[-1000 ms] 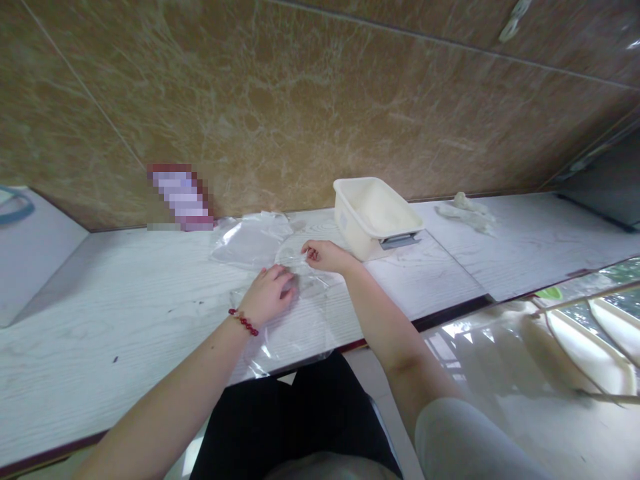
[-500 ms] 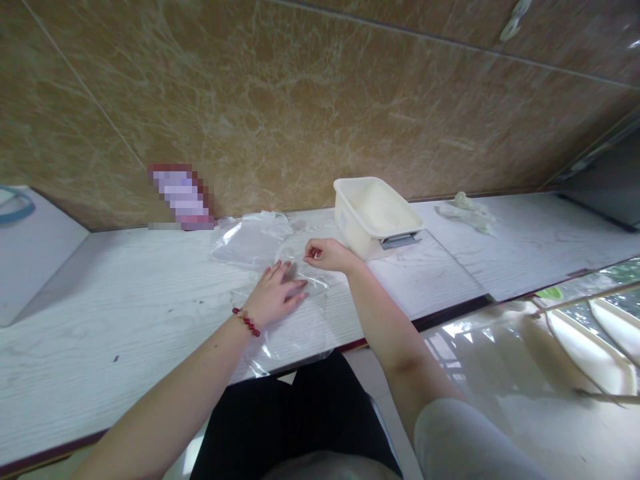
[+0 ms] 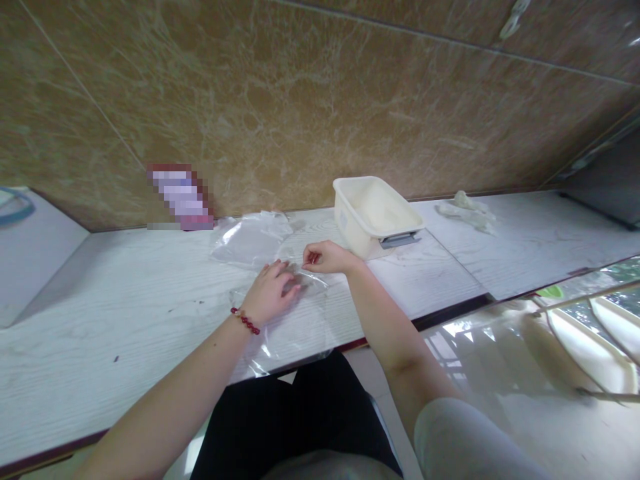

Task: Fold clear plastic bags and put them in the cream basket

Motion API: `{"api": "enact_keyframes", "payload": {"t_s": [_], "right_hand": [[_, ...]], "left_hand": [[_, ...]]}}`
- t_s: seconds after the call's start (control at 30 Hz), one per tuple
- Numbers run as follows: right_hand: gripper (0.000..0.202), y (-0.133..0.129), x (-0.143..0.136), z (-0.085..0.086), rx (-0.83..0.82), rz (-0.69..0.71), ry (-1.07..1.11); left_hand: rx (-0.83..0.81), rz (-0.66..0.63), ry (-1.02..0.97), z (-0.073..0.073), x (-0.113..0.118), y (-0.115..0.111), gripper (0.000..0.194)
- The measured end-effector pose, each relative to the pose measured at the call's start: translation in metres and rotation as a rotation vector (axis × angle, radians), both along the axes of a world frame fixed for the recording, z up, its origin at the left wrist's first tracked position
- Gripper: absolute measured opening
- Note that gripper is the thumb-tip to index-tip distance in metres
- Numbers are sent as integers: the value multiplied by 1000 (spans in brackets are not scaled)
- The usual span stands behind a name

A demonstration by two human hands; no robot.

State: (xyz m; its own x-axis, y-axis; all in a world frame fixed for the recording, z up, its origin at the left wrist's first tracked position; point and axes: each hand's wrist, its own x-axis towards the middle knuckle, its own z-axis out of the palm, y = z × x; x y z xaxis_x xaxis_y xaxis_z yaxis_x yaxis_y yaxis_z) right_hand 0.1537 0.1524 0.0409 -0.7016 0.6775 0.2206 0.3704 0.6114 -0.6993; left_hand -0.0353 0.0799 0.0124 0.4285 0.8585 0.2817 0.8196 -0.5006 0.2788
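Note:
A clear plastic bag (image 3: 305,327) lies flat on the white wood-grain counter and reaches down to its front edge. My left hand (image 3: 273,291), with a red bead bracelet (image 3: 245,321) at the wrist, rests on the bag with its fingers outstretched. Just to the right, the thumb and fingers of my right hand (image 3: 325,257) are pinched together at the bag's upper part, where thin film shows at the fingertips. Behind both hands, more clear plastic bags (image 3: 253,237) lie in a shiny, overlapping heap.
A cream plastic bin (image 3: 357,230) with a grey handle stands right of my right hand, against the marble-look wall. Farther right lies a crumpled whitish cloth (image 3: 467,213). At the left stands a white box-like thing (image 3: 40,253). A blurred-out pink item (image 3: 183,197) leans by the wall.
My left hand's fingers have drawn in a little toward the left. My right hand has shifted slightly down and left, still pinched.

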Motion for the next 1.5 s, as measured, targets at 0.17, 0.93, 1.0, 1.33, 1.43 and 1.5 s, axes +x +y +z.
{"api": "enact_keyframes", "payload": {"t_s": [0.17, 0.93, 1.0, 1.33, 1.43, 1.5], "right_hand": [[11, -2, -2, 1, -1, 37, -40], [16, 8, 1, -9, -56, -30, -191], [15, 9, -1, -11, -76, -26, -219], [11, 13, -3, -19, -48, 23, -270], [11, 14, -3, -19, -45, 29, -287], [12, 14, -3, -19, -39, 30, -296]], "left_hand": [[66, 84, -140, 2, 1, 3, 26], [-102, -227, 61, 14, -5, 1, 18], [-112, -231, 72, 14, -5, 1, 19], [-145, -259, 74, 15, -7, 1, 22], [-149, -249, 66, 14, -7, 1, 21], [-148, -246, 68, 13, -7, 1, 21]]}}
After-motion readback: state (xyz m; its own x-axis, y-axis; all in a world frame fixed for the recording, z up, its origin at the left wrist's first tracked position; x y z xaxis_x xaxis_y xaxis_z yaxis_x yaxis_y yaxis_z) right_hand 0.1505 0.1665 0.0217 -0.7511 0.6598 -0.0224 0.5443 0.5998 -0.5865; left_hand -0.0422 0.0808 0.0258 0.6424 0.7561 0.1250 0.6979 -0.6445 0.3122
